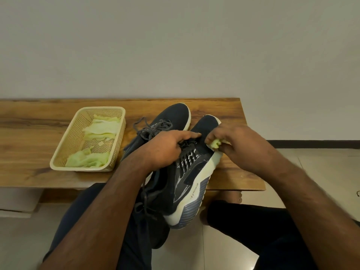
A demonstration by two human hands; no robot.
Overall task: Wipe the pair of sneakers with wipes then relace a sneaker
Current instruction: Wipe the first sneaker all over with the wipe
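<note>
Head view. Near sneaker (pixel 187 178) held tilted over the tabletop's (pixel 29 137) front edge toward its right corner, heel overhanging. Second sneaker (pixel 171 115) lies behind it, laces loose. Left hand (pixel 165 147) grips the laced throat, index finger extended along the upper. Right hand (pixel 235 141) pinches a balled green wipe (pixel 215 143) against the forefoot side. Judgement: sneaker light, upper soft, sole stiff; wet panels likely slippery, so midfoot is the best hold. Basket (pixel 58 156) with wipes sits left.
</note>
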